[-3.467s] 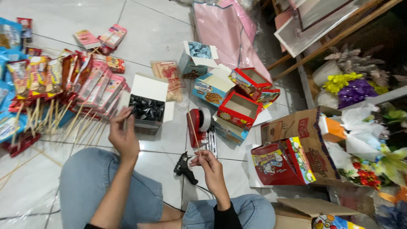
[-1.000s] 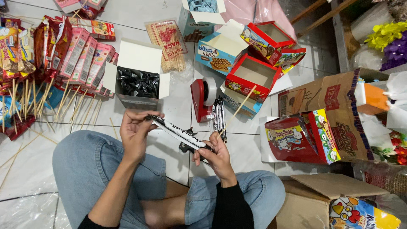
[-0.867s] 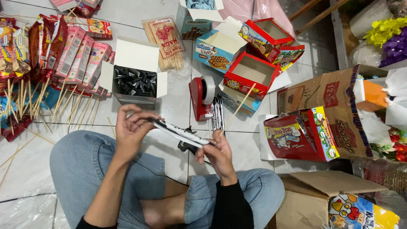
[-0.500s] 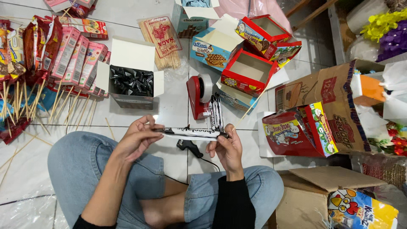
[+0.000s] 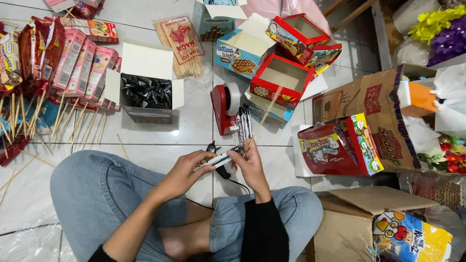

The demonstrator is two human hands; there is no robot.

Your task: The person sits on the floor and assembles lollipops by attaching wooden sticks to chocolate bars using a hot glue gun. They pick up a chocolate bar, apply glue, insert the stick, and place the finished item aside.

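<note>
Item one, far left: snack packs on wooden skewers (image 5: 46, 63), fanned on the tiled floor (image 5: 145, 138).

Item two: an open white box of black ribbon bows (image 5: 145, 92), far of my left knee.

Item three: my left hand (image 5: 187, 170), closed on the left end of a slim black-and-white sachet strip (image 5: 224, 157).

Item four: my right hand (image 5: 250, 162), pinching the strip's right end together with a thin skewer (image 5: 264, 116) that slanted away to the far right. The strip sat level between both hands, near my lap. I judged it best to keep the skewer flat along the strip's back and the strip taut.

Item five: a red tape dispenser (image 5: 225, 106), just beyond.

Item six, right: red cartons (image 5: 281, 80).
</note>
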